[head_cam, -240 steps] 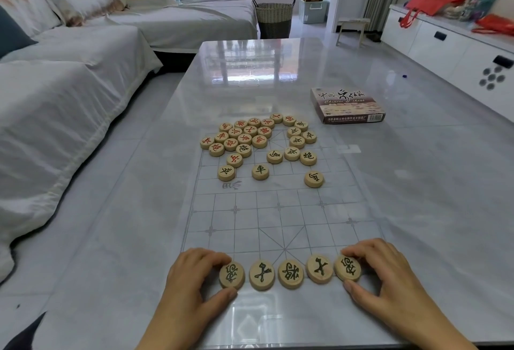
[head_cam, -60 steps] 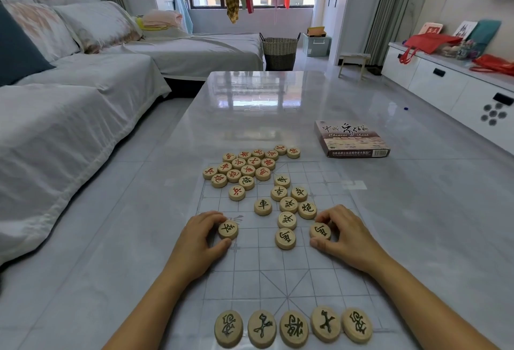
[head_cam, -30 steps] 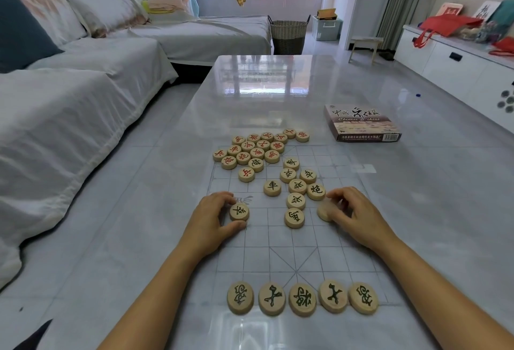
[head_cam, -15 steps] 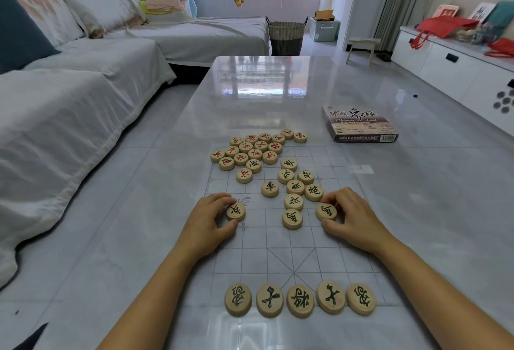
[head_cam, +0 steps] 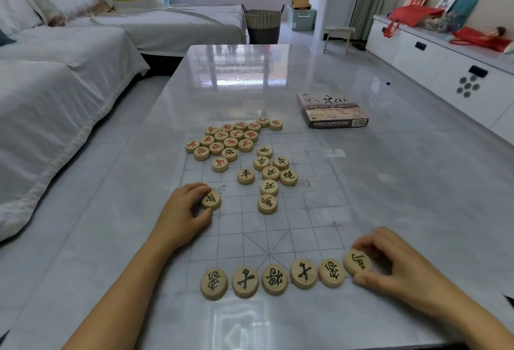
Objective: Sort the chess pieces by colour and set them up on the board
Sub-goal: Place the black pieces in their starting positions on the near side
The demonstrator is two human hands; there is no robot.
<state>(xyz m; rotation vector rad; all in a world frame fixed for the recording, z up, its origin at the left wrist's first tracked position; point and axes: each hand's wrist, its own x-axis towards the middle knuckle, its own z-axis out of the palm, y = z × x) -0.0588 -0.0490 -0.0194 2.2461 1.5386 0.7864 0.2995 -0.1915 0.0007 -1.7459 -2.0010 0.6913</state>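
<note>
A clear grid board (head_cam: 289,227) lies on the grey table. Several round wooden pieces with black characters form a row (head_cam: 274,279) along the board's near edge. My right hand (head_cam: 389,263) pinches a black-lettered piece (head_cam: 357,262) at the right end of that row. My left hand (head_cam: 185,210) pinches another black-lettered piece (head_cam: 211,200) near the board's left edge, at mid-board. Loose black-lettered pieces (head_cam: 269,180) sit mid-board. A cluster of red-lettered pieces (head_cam: 230,138) lies at the far left corner.
The chess box (head_cam: 332,111) rests on the table beyond the board, to the right. A sofa (head_cam: 55,93) runs along the table's left side, and a white cabinet (head_cam: 445,60) stands at the right. A woven basket (head_cam: 262,25) stands past the table's far end.
My right hand carried its black-lettered piece from mid-board down to the right end of the near row. My left hand stayed on its piece.
</note>
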